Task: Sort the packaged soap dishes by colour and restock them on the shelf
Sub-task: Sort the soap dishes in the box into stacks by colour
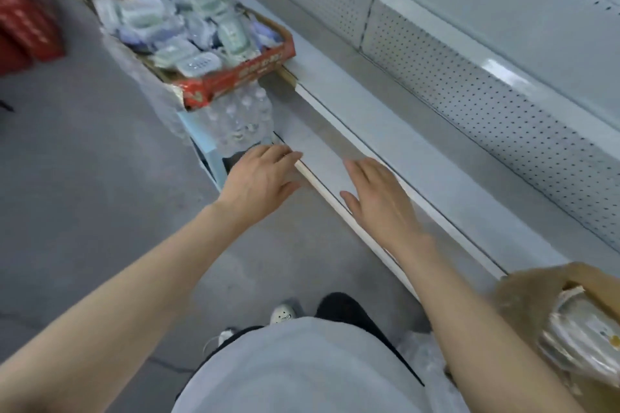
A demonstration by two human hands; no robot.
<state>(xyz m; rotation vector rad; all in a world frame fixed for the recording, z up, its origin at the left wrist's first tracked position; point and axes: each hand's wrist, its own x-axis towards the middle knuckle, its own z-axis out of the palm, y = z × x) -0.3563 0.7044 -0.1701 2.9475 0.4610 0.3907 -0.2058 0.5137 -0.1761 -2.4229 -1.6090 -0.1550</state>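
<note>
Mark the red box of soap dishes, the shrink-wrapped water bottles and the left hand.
red box [235,76], head view, on its red front wall.
water bottles [240,121], head view, middle of the clear wrap.
left hand [258,178], head view, back of the hand.

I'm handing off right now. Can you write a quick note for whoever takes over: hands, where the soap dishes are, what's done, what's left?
Left hand: open, holding nothing, fingertips at the shelf's front edge.
Right hand: open, holding nothing, over the shelf.
Soap dishes: mixed colours heaped in the red box, ahead to the left, on top of a pack of water bottles beside the shelf.
Wrapped pack at lower right: too blurred to identify.
Done: no dish shows on the shelf in view.
Left: sort by colour, then restock.
</note>
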